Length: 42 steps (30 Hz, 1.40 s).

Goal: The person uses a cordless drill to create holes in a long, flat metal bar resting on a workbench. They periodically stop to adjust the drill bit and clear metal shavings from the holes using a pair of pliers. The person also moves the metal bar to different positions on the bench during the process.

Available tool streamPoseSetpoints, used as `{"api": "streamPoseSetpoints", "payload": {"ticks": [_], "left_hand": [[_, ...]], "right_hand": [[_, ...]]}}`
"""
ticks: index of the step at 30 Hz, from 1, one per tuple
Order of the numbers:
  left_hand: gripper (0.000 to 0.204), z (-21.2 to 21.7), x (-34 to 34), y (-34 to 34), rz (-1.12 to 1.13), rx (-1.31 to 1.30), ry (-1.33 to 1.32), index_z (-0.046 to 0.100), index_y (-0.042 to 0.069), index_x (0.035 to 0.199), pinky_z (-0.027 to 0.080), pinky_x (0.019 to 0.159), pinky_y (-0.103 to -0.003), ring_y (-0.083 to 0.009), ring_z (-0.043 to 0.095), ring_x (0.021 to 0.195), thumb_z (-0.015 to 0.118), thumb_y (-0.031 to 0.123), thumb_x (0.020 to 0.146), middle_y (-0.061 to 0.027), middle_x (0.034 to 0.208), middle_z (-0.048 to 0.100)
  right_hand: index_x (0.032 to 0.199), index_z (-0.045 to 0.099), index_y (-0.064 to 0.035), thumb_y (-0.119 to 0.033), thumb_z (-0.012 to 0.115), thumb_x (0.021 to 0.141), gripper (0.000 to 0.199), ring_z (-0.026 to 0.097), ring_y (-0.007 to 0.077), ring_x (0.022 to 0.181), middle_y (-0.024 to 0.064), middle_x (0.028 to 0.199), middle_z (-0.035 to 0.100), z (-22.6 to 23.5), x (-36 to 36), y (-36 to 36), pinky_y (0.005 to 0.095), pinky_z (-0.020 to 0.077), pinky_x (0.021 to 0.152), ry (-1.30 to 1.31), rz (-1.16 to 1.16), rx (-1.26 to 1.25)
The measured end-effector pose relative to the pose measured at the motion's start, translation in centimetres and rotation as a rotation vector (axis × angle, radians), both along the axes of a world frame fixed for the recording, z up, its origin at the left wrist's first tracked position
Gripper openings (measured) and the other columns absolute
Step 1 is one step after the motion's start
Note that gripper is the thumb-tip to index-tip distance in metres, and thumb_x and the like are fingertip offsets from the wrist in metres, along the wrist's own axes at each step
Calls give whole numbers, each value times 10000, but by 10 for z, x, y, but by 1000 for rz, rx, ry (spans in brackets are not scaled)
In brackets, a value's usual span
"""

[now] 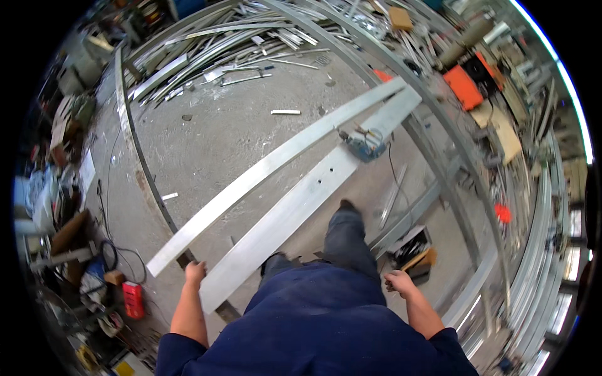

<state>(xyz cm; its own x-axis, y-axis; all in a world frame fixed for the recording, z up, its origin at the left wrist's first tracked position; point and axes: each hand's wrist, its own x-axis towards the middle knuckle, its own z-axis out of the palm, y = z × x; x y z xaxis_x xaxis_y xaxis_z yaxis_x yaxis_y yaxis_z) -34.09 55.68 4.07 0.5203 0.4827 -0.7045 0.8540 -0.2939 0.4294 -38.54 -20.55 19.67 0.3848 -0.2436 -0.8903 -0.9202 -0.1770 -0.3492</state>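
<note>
My left hand [195,272] is closed beside the near ends of two long pale metal bars, which slant away to the upper right. What it holds, if anything, is hidden, and I cannot tell whether it touches the metal. The wider bar [269,238] has two dark holes near its middle; the narrower bar [251,180] lies to its left. On the wider bar rests a blue power drill [365,149], with pliers [370,133] by it. My right hand [398,282] hangs at my right side, fingers curled; something small and dark may be in them, too unclear to name.
A metal frame's left rail [147,182] and right rails [448,128] support the bars. Scrap metal strips [219,53] are heaped on the far floor. A cable [393,166] hangs from the drill. A dark open box [411,247] stands near my right leg; a red case [133,299] stands left.
</note>
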Motion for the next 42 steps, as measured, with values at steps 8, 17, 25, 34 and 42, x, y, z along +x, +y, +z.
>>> {"api": "streamPoseSetpoints", "payload": {"ticks": [8, 17, 25, 34, 42], "left_hand": [[203, 16, -172, -183, 833, -235, 303, 641, 17, 933, 471, 457, -466, -301, 597, 536, 663, 219, 940, -169, 726, 635], [394, 105, 38, -403, 4, -156, 126, 695, -28, 1160, 556, 824, -352, -208, 716, 907, 718, 295, 935, -139, 1010, 759], [414, 137, 130, -433, -29, -125, -33, 668, -56, 1154, 545, 841, -329, -199, 700, 952, 733, 279, 919, -167, 1016, 748], [387, 35, -19, -445, 177, -213, 185, 718, -60, 1054, 567, 709, -358, -216, 706, 760, 753, 279, 870, -147, 895, 749], [371, 26, -62, -474, 555, -244, 155, 702, -72, 1070, 558, 654, -347, -184, 672, 711, 743, 255, 901, -125, 896, 734]], "right_hand": [[1039, 674, 34, -191, 677, 962, 237, 591, 147, 623, 64, 788, 647, -42, 257, -151, 307, 486, 553, -291, 303, -42], [936, 673, 23, -179, 674, 944, 202, 568, 133, 574, 47, 719, 615, -86, 297, -295, 295, 480, 530, -107, 435, -81], [987, 685, 18, -188, 673, 952, 209, 589, 139, 601, 59, 740, 632, -77, 315, -272, 300, 489, 528, -33, 433, 41], [1002, 689, 19, -192, 658, 946, 220, 604, 150, 617, 64, 769, 650, -39, 341, -280, 323, 512, 559, 18, 649, -101], [1002, 686, 20, -215, 695, 929, 246, 612, 153, 630, 61, 776, 649, -64, 402, -259, 319, 515, 570, -13, 739, -70]]}}
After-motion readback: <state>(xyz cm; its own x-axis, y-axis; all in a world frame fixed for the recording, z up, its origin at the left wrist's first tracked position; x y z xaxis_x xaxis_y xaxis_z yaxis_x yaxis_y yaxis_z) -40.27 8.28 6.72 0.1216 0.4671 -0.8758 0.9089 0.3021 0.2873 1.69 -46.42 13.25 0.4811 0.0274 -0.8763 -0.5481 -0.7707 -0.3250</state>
